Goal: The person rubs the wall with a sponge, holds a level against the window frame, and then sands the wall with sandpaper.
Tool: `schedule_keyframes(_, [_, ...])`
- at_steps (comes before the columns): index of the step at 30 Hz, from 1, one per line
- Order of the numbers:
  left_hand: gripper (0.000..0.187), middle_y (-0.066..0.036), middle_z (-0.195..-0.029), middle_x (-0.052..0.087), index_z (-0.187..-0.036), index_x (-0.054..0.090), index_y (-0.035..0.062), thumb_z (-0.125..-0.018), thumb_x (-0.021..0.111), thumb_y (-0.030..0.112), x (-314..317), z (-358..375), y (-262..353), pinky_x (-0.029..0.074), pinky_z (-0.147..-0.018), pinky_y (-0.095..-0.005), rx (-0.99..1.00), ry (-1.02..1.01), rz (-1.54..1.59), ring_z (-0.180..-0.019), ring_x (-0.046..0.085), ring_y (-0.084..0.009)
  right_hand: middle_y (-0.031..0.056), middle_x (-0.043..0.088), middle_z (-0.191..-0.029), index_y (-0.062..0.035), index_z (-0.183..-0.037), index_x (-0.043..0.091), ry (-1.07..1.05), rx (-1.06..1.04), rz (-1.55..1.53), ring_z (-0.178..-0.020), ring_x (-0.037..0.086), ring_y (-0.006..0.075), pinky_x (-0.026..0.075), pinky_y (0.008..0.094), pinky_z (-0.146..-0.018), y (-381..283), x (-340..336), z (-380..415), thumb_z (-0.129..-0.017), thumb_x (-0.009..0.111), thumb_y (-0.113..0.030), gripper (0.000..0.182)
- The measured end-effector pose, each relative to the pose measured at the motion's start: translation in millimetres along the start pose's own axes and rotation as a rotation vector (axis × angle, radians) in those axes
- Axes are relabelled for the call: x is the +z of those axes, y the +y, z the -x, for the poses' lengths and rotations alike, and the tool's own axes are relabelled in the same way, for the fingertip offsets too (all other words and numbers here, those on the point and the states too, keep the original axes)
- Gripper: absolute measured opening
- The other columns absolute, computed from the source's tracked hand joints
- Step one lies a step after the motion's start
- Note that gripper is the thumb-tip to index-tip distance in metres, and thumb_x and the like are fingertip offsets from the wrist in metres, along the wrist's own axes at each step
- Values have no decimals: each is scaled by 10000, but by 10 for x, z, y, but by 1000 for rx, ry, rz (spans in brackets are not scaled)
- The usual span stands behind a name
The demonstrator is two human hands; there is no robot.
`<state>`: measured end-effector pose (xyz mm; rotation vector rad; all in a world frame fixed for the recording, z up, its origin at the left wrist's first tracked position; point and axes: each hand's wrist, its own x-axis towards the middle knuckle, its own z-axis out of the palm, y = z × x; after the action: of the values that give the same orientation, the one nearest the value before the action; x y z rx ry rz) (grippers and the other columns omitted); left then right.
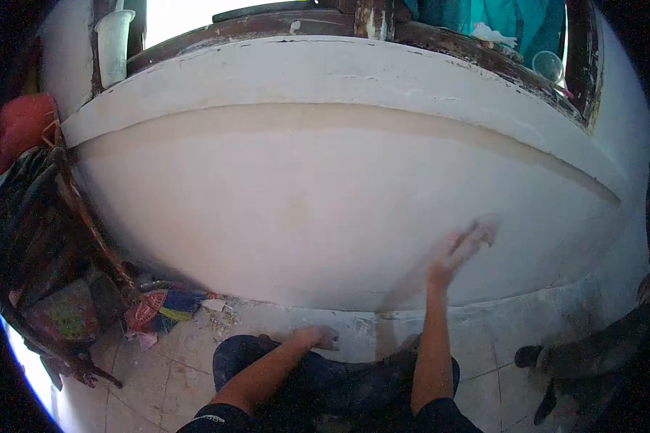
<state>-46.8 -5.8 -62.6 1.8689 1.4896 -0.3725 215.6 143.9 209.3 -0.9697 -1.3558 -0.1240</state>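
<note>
My right hand [469, 242] is raised against the white wall panel [296, 209] under the window ledge, at its right-hand part. Motion smears its fingers, so I cannot make out whether anything is in them. The hand's shadow falls on the panel below and to the left. My left hand [315, 337] lies by my left knee, low in front of the panel. Its fingers are loosely apart, with nothing visible in them. Pale smooth plaster or paint covers the panel, with a faint yellowish patch near the middle.
A white ledge [303, 72] juts out above the panel. On the worn wooden sill stand a white plastic container [113, 49] and a clear cup [547, 66]. Dark piled items and a red bundle [27, 124] crowd the left. Colourful bags [162, 309] lie on the tiled floor.
</note>
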Motion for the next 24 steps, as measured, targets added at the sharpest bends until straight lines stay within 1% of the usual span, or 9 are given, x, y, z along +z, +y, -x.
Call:
schedule_keyframes(1, [663, -79, -1565, 449, -1477, 510, 211, -944, 588, 598, 11, -25, -6, 407, -1120, -584, -53, -25, 37, -1414, 453, -347, 273, 162, -1661, 26, -1603, 166, 39, 161, -121, -1549, 73, 448, 114, 528, -1251, 49, -65, -46, -1033, 488, -316, 738])
schedule_keyframes(5, [661, -80, -1545, 475, -1464, 524, 204, -934, 609, 590, 89, -209, -30, 432, -1100, -568, -73, -33, -9, -1400, 471, -340, 273, 160, -1662, 23, -1603, 170, 112, 369, -298, -1560, 69, 407, 163, 482, -1247, 266, -85, -50, -1032, 529, -299, 747])
schedule_keyframes(8, [639, -98, -1477, 547, -1421, 565, 177, -923, 630, 572, -174, 148, 232, 465, -1069, -527, -62, -34, -44, -1344, 525, -337, 278, 113, -1668, 45, -1597, 172, 44, 167, -94, -1553, 69, 428, 93, 533, -1248, -121, 20, 70, -1042, 514, -387, 782])
schedule_keyframes(12, [615, -116, -1428, 589, -1380, 599, 155, -925, 625, 567, -85, 64, 123, 474, -1055, -505, 10, -1, -102, -1297, 560, -344, 274, 148, -1664, 32, -1598, 194, -189, -192, -75, -1535, 47, 503, 59, 626, -1222, -708, 177, 382, -952, 625, -383, 880])
schedule_keyframes(13, [616, -122, -1434, 583, -1381, 597, 150, -926, 622, 565, -84, 81, 125, 471, -1058, -510, 24, 25, -81, -1293, 562, -346, 274, 148, -1664, 32, -1598, 194, -188, -191, -73, -1535, 47, 503, 59, 626, -1222, -817, 209, 474, -952, 625, -383, 880])
schedule_keyframes(15, [618, -129, -1440, 577, -1382, 596, 144, -927, 619, 562, -117, 108, 147, 468, -1060, -516, 41, 51, -60, -1289, 565, -348, 269, 167, -1662, 11, -1601, 209, -458, -285, -64, -1536, 49, 503, 63, 630, -1222, -941, 234, 602, -951, 604, -384, 857])
schedule_keyframes(18, [651, -129, -1458, 560, -1398, 578, 140, -922, 617, 583, -110, 33, 93, 457, -1070, -532, 60, -30, -127, -1310, 548, -351, 219, 181, -1675, -5, -1600, 237, -523, -297, -16, -1538, 54, 502, 90, 636, -1222, -831, 291, 645, -946, 610, -431, 866])
schedule_keyframes(20, [653, -128, -1460, 555, -1395, 578, 143, -923, 616, 592, 134, -274, -168, 455, -1073, -540, 57, 11, -54, -1315, 542, -357, 216, 185, -1675, -4, -1601, 233, -429, -320, -5, -1540, 57, 495, 79, 634, -1224, -648, 265, 524, -958, 588, -416, 841])
schedule_keyframes(24, [650, -126, -1458, 555, -1393, 583, 156, -920, 623, 600, -169, 353, 158, 456, -1075, -535, 45, 51, 12, -1315, 541, -361, 239, 173, -1671, 23, -1599, 196, -65, -245, -30, -1554, 62, 447, 65, 576, -1245, -246, 126, 119, -1019, 496, -294, 725])
